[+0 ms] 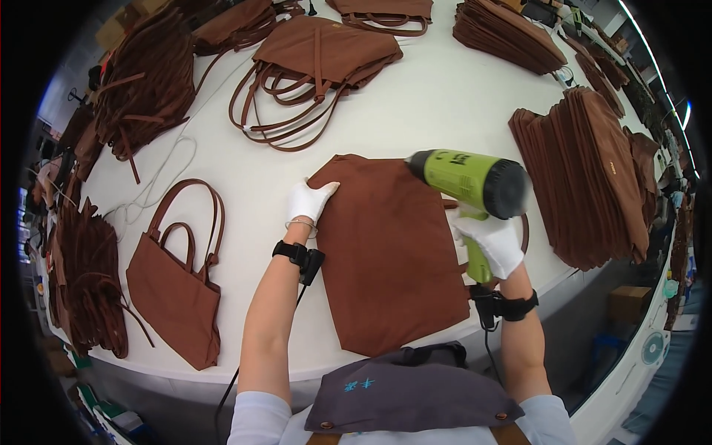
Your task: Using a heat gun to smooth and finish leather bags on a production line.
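Observation:
A brown tote bag lies flat on the white table in front of me, its handles partly showing past its right edge. My left hand, in a white glove, grips the bag's upper left edge with the thumb on top. In my gloved right hand is a green heat gun, held by its handle above the bag's upper right part. Its dark nozzle points left, over the bag's far edge. The heat gun's rear end is slightly blurred.
Another brown bag with upright handles lies left. Stacked bags with looped straps lie beyond. Thick piles of brown bags stand at right, far right and far left. A white cord trails across the white table.

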The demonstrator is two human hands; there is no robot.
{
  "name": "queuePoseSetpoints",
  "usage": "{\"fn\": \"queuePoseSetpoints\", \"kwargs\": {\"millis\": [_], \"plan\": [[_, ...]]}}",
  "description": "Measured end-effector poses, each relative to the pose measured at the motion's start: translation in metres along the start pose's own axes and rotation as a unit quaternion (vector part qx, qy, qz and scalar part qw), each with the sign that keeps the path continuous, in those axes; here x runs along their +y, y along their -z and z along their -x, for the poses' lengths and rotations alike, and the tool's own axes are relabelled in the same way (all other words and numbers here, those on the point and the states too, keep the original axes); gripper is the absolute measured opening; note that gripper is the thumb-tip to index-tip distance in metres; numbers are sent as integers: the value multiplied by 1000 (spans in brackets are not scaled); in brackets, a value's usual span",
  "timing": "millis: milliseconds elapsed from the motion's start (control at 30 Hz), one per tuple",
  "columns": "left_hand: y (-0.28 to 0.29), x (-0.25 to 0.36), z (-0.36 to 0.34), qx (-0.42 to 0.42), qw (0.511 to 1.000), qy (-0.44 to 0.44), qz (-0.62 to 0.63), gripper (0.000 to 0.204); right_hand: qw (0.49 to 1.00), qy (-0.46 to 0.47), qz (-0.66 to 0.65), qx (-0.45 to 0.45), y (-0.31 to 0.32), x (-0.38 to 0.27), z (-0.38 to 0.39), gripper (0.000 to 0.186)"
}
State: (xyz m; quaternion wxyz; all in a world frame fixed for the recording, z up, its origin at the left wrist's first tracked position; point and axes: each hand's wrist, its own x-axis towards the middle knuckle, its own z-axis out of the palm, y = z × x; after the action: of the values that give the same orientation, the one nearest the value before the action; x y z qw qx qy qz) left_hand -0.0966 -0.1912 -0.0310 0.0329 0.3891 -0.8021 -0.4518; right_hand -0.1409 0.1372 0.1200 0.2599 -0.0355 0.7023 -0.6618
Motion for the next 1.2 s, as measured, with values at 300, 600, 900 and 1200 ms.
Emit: {"fn": "queuePoseSetpoints", "kwargs": {"millis": [300,600,900,1200], "plan": [[8,10,-9,-105,994,-1,29,72,998,-4,35,48,49,1,26,29],[7,13,-9,-82,996,6,23,65,999,13,25,39,34,-3,12,25],[4,7,-10,-94,994,-10,51,64,999,-4,33,31,34,1,11,30],[4,3,-14,-89,995,-28,31,64,995,-28,-26,-96,-33,2,-18,32]]}}
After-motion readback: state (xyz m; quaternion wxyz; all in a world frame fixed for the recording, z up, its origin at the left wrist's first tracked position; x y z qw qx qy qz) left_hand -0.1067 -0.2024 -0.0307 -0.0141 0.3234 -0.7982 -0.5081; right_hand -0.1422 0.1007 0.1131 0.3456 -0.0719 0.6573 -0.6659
